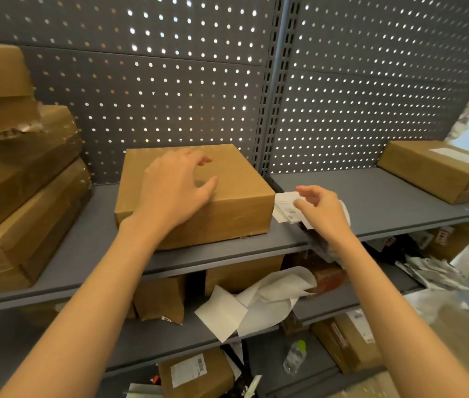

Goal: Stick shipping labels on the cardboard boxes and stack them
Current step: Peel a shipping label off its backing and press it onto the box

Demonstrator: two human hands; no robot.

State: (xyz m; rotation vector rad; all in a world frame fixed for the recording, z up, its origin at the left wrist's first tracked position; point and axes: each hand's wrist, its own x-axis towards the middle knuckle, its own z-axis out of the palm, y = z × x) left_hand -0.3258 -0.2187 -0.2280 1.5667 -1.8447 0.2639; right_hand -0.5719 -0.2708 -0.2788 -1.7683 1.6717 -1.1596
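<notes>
A plain cardboard box (196, 196) sat on the grey shelf (371, 196), close against the perforated back panel (170, 81) and just left of the slotted upright (273, 110). The left hand (176, 191) lay over the box's top near its front edge, fingers loosely spread and slightly bent, the thumb stretched toward the right; whether the palm pressed on the cardboard or only hovered just above it could not be told. No label showed on the box's visible faces. Just right of the box, a small pile of labels (286, 208) lay on the shelf, white with printed barcodes. The right hand (322, 211) was over that pile, fingers relaxed and a little apart, thumb and forefinger reaching toward the top sheets; it was unclear whether they actually touched or pinched one. At the far left a stack (18, 168) of three taped boxes stood on the same shelf, the upper ones skewed. At the far right another box (440, 170) lay on the shelf, well apart from the hands, with a pale strip on its top. On the lower shelf (153, 334), beneath the hands, lay crumpled white backing paper (259, 300) among more boxes. Further down were a labelled box (196, 372), a clear bottle (295, 357) with a green cap lying tilted, and another labelled box (348, 340) to its right.
</notes>
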